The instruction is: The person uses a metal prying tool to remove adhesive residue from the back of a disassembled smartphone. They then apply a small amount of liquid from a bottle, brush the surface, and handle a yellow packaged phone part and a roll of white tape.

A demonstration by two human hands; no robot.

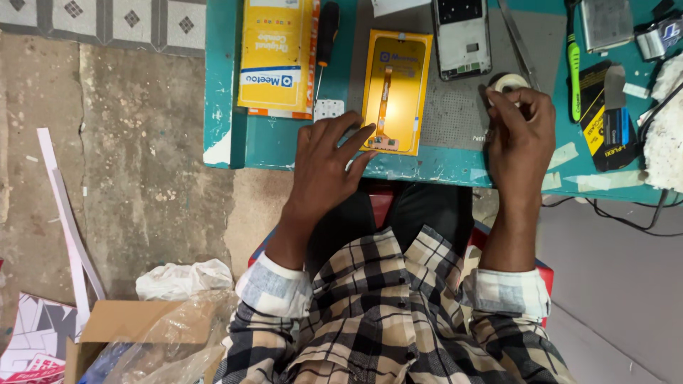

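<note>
My left hand (329, 165) rests flat at the near edge of the teal table (270, 146), its fingertips touching the lower end of a yellow-backed phone screen panel (395, 91) with an orange flex cable. My right hand (521, 131) is closed around a small roll of white tape (511, 82) on the grey work mat (455, 110). An opened phone body (462, 37) lies on the mat just beyond, between the two hands.
A yellow box (276, 57) and a black-handled screwdriver (326, 35) lie left of the panel. Metal tweezers (518, 43), a green tool (573, 71), a black-yellow packet (605, 117) and cables sit right. On the floor are crumpled paper (183, 279) and a cardboard box (128, 327).
</note>
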